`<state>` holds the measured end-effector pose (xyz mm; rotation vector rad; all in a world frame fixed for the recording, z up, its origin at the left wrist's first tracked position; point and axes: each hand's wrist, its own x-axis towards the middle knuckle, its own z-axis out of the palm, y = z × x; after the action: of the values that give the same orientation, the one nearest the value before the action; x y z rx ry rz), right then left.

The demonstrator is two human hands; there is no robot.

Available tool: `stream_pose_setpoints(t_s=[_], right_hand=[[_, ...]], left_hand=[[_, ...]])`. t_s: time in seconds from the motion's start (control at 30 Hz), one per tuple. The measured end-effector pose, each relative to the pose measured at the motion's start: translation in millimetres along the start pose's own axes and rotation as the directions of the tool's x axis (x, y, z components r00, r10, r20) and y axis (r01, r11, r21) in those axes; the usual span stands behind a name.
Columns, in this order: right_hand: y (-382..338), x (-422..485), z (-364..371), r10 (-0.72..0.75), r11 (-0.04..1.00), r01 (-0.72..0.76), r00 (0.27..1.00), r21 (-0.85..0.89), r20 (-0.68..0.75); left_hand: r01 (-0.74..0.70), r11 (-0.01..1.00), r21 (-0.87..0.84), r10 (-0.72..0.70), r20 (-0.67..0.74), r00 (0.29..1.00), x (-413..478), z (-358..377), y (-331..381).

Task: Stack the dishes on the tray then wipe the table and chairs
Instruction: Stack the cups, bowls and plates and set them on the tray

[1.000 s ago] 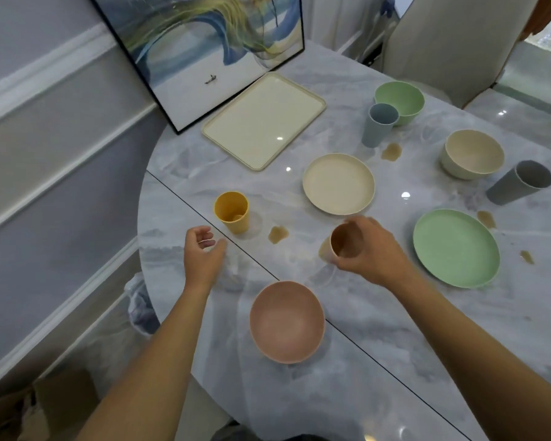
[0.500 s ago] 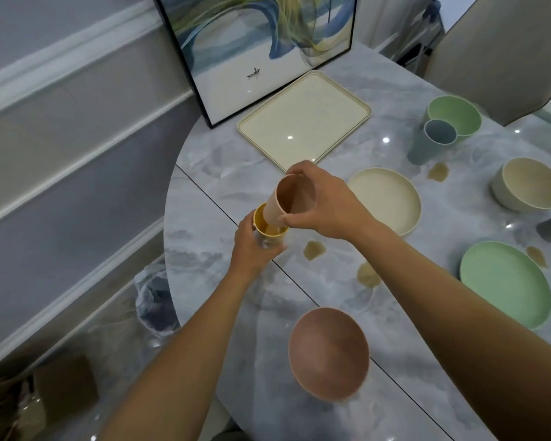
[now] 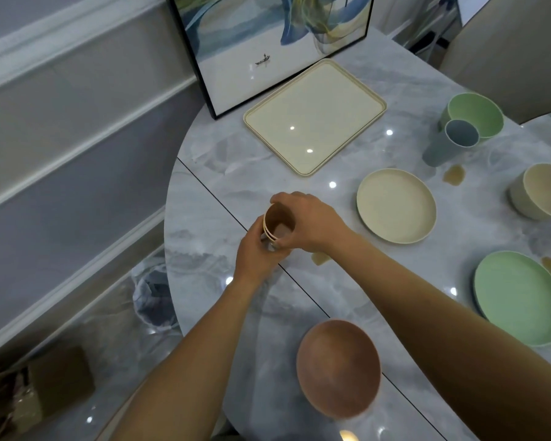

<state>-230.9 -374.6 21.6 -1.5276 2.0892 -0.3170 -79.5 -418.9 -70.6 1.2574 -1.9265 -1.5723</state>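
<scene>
A brown cup [image 3: 278, 221] sits nested inside a yellow cup, of which only the rim [image 3: 267, 234] shows. My left hand [image 3: 257, 253] wraps the yellow cup from below, and my right hand [image 3: 312, 221] grips the brown cup from the right. Both cups hang just above the marble table [image 3: 223, 173]. The cream tray [image 3: 315, 115] lies bare at the back. A cream plate [image 3: 396, 205], green plate [image 3: 519, 301], pink bowl [image 3: 339, 368], cream bowl [image 3: 541, 196], green bowl [image 3: 474, 113] and blue cup [image 3: 452, 142] stand around it.
A framed picture [image 3: 268, 36] leans on the wall behind the tray. Brown spills [image 3: 455, 175] dot the tabletop. A chair back [image 3: 503, 52] stands at the far right. A bin with a bag [image 3: 155, 300] sits on the floor left of the table, with a cardboard box [image 3: 58, 380] nearer.
My right hand carried the brown cup left and pushed it down into the yellow cup, which my left hand took hold of. The view shifted left.
</scene>
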Motion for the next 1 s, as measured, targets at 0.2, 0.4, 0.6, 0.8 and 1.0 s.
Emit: stream_pose_setpoints(t_s=[0.2, 0.4, 0.6, 0.8, 1.0], right_hand=[[3.4, 0.2, 10.7, 0.032, 0.999, -0.033, 0.999, 0.01, 0.036], [2.5, 0.8, 12.2, 0.031, 1.0, -0.031, 0.997, -0.002, 0.065], [7.8, 0.1, 7.1, 0.022, 0.997, -0.025, 0.999, 0.078, 0.045], [23.8, 3.3, -0.7, -0.008, 0.985, 0.011, 1.0, 0.171, -0.019], [54.9, -1.9, -30.9, 0.142, 0.878, -0.077, 0.984, 0.473, -0.104]], left_hand=[[0.025, 1.0, 0.007, -0.025, 0.01, 1.0, -1.9, 1.7, -2.8], [0.032, 0.998, 0.049, -0.033, 0.025, 0.999, -1.2, -0.7, -1.4], [0.028, 0.999, 0.015, -0.029, 0.048, 0.998, -2.3, -1.1, 8.8], [0.007, 1.0, -0.007, -0.006, 0.05, 0.999, 10.7, 3.1, 19.4], [-0.023, 0.999, -0.046, 0.024, 0.007, 1.0, 24.7, 3.5, 25.6]])
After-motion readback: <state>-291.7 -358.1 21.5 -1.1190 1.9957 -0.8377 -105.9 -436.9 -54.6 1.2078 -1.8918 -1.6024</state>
